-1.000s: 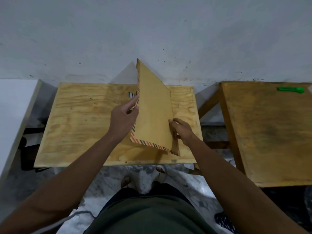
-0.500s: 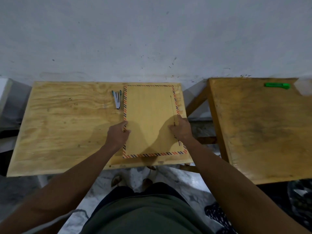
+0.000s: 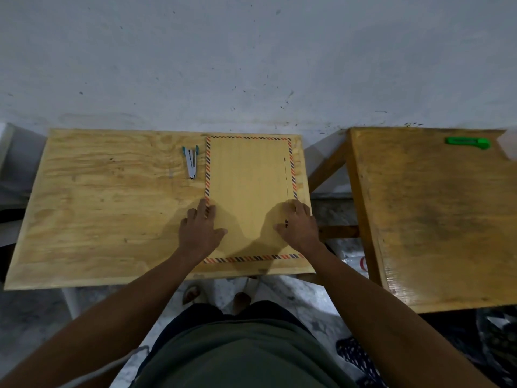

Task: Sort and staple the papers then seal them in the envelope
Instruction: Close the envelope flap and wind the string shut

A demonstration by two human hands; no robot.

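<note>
A large brown envelope [image 3: 249, 186] with a red and dark striped border lies flat on the right part of the light wooden table [image 3: 106, 214]. My left hand [image 3: 200, 229] rests on the envelope's left edge with its fingers spread flat. My right hand [image 3: 298, 224] presses flat on the envelope's right side, near a thin dark line along that edge. A white stapler [image 3: 191, 161] with teal ends lies just left of the envelope's top corner. No loose papers are in sight.
A second, darker wooden table [image 3: 436, 219] stands to the right across a narrow gap, with a green object [image 3: 467, 142] at its far edge. A pale wall runs right behind both tables. My lap and feet are below the near edge.
One second ago I held the envelope upright on its edge; it now lies flat on the table. Both hands have gone from holding its edges to resting flat on it.
</note>
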